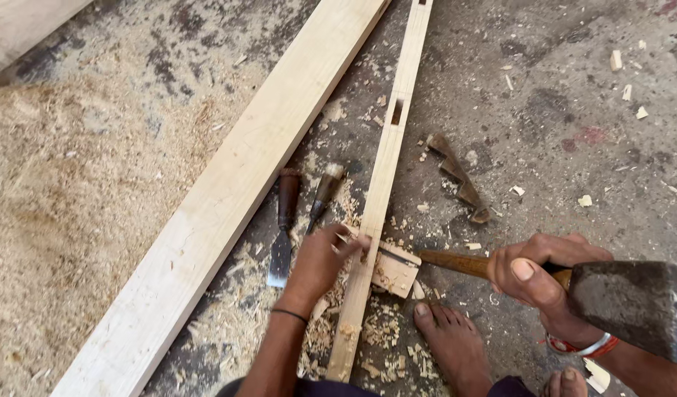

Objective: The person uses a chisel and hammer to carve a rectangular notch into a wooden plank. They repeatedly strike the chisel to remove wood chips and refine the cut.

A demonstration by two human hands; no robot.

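Note:
My left hand (320, 259) rests on a narrow wooden strip (382, 176) that lies on the floor, fingers brushing wood chips at a cut in it. My right hand (541, 276) grips a hammer (632, 298) by its wooden handle (456, 263), close under the dark iron head. A small wooden block (393, 270) sits against the strip beside my left fingers. Two chisels lie left of the strip: a wide-bladed one (283, 228) and a thinner one (325, 192).
A wide pale plank (228, 191) runs diagonally to the left of the strip. Sawdust covers the floor on the left (74, 184). A notched dark wood piece (460, 180) lies right of the strip. My bare foot (452, 342) sits among shavings.

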